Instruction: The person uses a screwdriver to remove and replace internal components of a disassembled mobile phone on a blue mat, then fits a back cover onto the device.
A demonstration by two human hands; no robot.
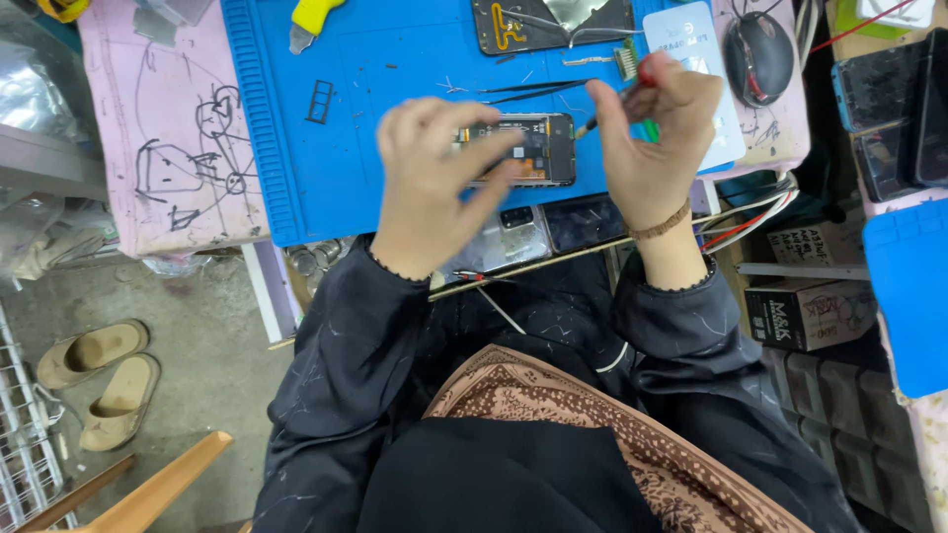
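An opened smartphone (pixel 533 148) with its back cover off lies on a blue work mat (pixel 385 89). My left hand (pixel 434 188) rests over the phone's left end, fingers spread and pressing on it. My right hand (pixel 657 138) grips a small screwdriver (pixel 617 104) with a red and green handle, its tip touching the phone's upper right corner. Black tweezers (pixel 533 91) lie on the mat just beyond the phone.
A second opened phone body (pixel 543 25) and a white card (pixel 691 59) lie at the mat's far side, a computer mouse (pixel 758 54) to the right. More phones (pixel 889 109) sit at far right. A small black tray frame (pixel 319 101) lies on the mat. Sandals (pixel 99 380) are on the floor.
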